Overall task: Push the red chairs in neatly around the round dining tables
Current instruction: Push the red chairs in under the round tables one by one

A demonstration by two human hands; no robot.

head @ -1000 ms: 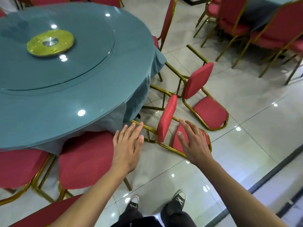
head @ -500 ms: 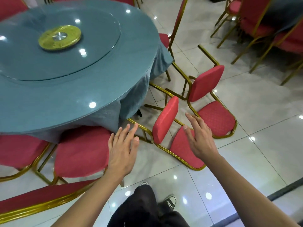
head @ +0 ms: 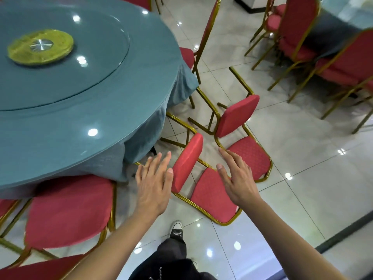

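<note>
Red padding and gold tube fill the foreground: the left hand [head: 154, 186] and the right hand [head: 237, 179] reach out with fingers straight and released, grasping nothing, one on either side of the nearest fallen chair [head: 201, 184]. That chair lies tipped on the tiled floor [head: 302, 199], its seat cushion standing on edge between the hands, its backrest flat on the tiles, its legs pointing toward the round bench [head: 84, 110]. Whether either hand touches it yet cannot be told. Just beyond it, a second fallen chair [head: 240, 130] lies the same way, the two frames close together. Further left, an upright chair [head: 66, 211] sits tucked under the teal cloth. Far right, more red chairs [head: 298, 27] crowd another table.

The step in hand looks like the reach for the near chair. The next move probably calls for a firm hold on its frame, a lift to stand it on its legs, then a push in under the bench edge without snagging its neighbour.
</note>
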